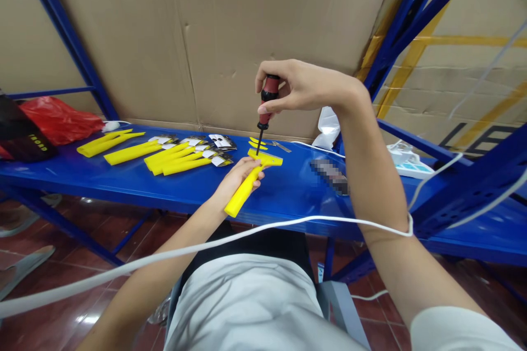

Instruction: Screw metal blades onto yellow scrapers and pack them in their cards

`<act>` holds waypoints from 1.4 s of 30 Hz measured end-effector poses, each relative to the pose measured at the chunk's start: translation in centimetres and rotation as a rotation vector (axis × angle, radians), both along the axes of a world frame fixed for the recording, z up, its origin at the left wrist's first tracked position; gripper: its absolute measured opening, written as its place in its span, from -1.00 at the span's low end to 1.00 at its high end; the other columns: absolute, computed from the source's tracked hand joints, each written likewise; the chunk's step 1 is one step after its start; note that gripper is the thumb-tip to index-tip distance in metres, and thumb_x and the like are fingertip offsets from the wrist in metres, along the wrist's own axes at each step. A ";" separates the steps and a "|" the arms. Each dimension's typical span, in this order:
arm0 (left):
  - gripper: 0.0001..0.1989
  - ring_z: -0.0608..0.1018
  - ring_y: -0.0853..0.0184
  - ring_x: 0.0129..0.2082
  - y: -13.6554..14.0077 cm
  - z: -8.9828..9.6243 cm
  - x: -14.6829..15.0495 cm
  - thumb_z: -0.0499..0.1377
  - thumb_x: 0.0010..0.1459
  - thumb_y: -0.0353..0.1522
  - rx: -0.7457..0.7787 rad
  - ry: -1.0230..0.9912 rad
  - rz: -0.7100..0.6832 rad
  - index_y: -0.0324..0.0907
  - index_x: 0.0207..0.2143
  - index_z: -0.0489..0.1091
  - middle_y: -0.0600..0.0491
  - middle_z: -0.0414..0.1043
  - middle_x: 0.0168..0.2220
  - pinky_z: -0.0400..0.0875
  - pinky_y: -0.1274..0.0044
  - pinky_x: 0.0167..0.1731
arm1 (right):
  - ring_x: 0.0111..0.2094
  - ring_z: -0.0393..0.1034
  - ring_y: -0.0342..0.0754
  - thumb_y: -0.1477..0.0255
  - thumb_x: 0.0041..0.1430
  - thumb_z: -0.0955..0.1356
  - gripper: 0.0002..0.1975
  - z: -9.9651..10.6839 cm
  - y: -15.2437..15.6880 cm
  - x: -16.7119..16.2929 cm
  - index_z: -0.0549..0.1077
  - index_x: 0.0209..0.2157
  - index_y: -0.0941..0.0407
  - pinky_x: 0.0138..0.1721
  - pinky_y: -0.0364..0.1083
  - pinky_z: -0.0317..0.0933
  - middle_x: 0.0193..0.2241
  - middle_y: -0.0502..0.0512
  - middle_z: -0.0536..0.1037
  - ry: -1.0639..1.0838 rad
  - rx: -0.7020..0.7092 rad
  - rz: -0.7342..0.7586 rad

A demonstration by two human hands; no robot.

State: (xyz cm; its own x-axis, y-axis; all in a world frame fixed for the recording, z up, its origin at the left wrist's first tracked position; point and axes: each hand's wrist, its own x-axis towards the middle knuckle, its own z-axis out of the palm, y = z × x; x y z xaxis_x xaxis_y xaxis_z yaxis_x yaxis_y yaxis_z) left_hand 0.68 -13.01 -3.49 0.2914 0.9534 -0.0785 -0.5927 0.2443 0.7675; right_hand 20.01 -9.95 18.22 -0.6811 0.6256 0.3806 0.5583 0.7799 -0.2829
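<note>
My left hand point(244, 174) is closed around the neck of a yellow T-shaped scraper point(241, 196), just over the front part of the blue table. Its handle points down toward me and its wide head lies away from me. In my right hand point(290, 88) is a red and black screwdriver point(269, 96), gripped by the handle and held nearly upright. The screwdriver's tip meets the scraper's head; whether a screw sits under it is too small to see. Beyond the head lie small yellow curved pieces point(258, 143) and thin grey metal strips point(281, 146).
Several yellow scrapers with card tags point(181, 159) lie to the left on the blue table point(288, 192). A red plastic bag point(61, 118) and a black container point(20, 131) stand farther left. A blurred dark object point(329, 175) lies right. A white cable point(230, 238) crosses in front of me.
</note>
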 end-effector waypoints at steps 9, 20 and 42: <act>-0.60 0.58 0.49 -0.48 0.0 -0.1 -0.3 0.44 0.21 -0.53 -0.033 -0.062 -0.018 -0.12 -0.09 0.29 -0.16 0.62 -0.05 0.35 0.75 -0.60 | -0.20 0.41 0.00 0.11 0.01 0.69 -0.56 0.2 0.4 0.7 0.62 -0.17 0.00 -0.18 0.04 0.20 -0.29 -0.02 0.63 -0.034 -0.059 0.014; -0.69 0.55 0.51 -0.51 -0.5 0.7 0.1 0.35 0.30 -0.55 -0.068 -0.031 0.015 -0.12 -0.11 0.28 -0.12 0.61 -0.09 0.33 0.76 -0.62 | -0.22 0.43 0.02 0.10 0.00 0.70 -0.53 0.0 0.6 0.6 0.58 -0.17 -0.02 -0.22 0.04 0.21 -0.31 -0.03 0.65 -0.046 -0.020 -0.020; -0.57 0.57 0.48 -0.48 -0.3 0.3 -0.1 0.47 0.19 -0.51 -0.011 0.012 -0.020 -0.12 -0.10 0.28 -0.12 0.62 -0.11 0.35 0.73 -0.58 | -0.19 0.46 0.05 0.13 0.19 0.61 -0.72 0.5 -1.2 0.5 0.64 -0.16 -0.06 -0.19 0.07 0.24 -0.24 -0.01 0.70 -0.167 -0.016 0.096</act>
State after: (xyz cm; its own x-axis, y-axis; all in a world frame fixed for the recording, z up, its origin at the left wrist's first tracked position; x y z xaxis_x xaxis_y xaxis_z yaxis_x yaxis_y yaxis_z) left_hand 0.56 -13.32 -3.23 0.3092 0.9465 -0.0920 -0.5786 0.2640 0.7717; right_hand 20.49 -11.17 18.75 -0.7911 0.5595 0.2472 0.5215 0.8282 -0.2054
